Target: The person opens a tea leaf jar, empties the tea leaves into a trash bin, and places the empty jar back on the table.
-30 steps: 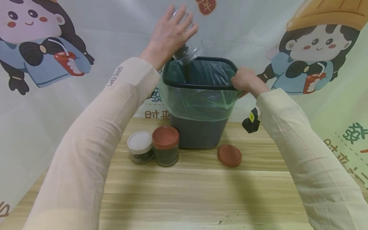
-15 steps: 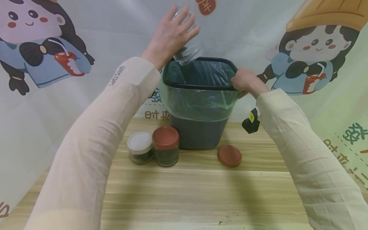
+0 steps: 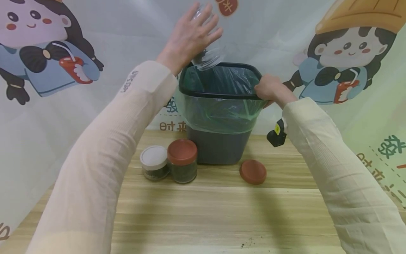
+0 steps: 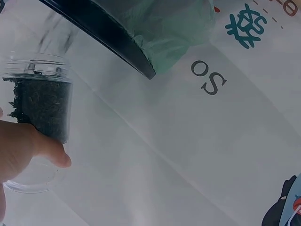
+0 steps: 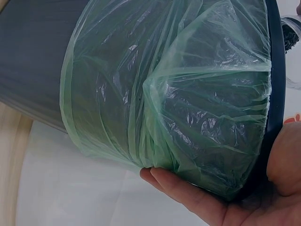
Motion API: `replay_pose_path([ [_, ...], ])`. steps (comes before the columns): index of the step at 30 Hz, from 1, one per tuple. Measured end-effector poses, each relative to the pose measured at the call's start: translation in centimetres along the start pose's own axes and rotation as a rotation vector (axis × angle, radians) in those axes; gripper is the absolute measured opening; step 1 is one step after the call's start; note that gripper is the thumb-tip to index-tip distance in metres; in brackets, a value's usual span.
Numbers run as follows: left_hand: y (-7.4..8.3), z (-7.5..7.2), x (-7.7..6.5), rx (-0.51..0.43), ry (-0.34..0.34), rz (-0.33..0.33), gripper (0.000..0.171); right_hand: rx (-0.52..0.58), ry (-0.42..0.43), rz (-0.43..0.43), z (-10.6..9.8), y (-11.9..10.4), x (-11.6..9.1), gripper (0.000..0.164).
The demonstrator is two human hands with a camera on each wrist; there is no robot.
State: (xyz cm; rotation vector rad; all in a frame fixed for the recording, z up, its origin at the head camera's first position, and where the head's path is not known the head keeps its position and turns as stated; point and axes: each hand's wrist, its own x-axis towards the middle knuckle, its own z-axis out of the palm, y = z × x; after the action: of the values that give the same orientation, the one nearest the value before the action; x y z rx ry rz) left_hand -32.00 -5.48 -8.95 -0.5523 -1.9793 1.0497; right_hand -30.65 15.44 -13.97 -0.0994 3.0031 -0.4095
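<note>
My left hand (image 3: 195,37) grips a clear jar (image 3: 209,59), tipped mouth-down over the trash bin (image 3: 219,148). In the left wrist view, dark dried leaves (image 4: 44,106) that look like loose tea fill the part of the jar towards its mouth, and blurred dark streaks show just beyond the mouth. My right hand (image 3: 271,87) holds the bin's black rim (image 3: 219,95) at the right side. Close up, its fingers (image 5: 188,193) lie under the rim against the green liner bag (image 5: 202,108), which is folded over the outside. The bin's floor is hidden.
A jar with a red lid (image 3: 182,153) and a shorter jar with a white lid (image 3: 154,158) stand left in front of the bin. A loose red lid (image 3: 253,171) lies to the right. Dark crumbs (image 3: 248,243) dot the wooden table (image 3: 203,211) near the front. A printed cloth hangs behind.
The dark stream that fell from the jar's mouth a second ago no longer shows in the head view. My left hand has risen slightly with the jar. The right hand stays on the rim.
</note>
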Motion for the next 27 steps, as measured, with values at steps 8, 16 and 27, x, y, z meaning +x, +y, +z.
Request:
replay_pose_path([
  [8, 0.18, -0.10, 0.21, -0.003, -0.036, 0.053, 0.068, -0.033, -0.012, -0.012, -0.02, -0.01, 0.02, 0.033],
  [16, 0.16, -0.11, 0.30, 0.017, -0.016, 0.071, 0.068, 0.064, -0.006, 0.020, -0.18, 0.06, 0.03, 0.027],
  [27, 0.28, -0.23, 0.19, 0.068, 0.026, 0.130, 0.069, 0.012, 0.010, -0.002, -0.06, 0.08, 0.16, 0.027],
])
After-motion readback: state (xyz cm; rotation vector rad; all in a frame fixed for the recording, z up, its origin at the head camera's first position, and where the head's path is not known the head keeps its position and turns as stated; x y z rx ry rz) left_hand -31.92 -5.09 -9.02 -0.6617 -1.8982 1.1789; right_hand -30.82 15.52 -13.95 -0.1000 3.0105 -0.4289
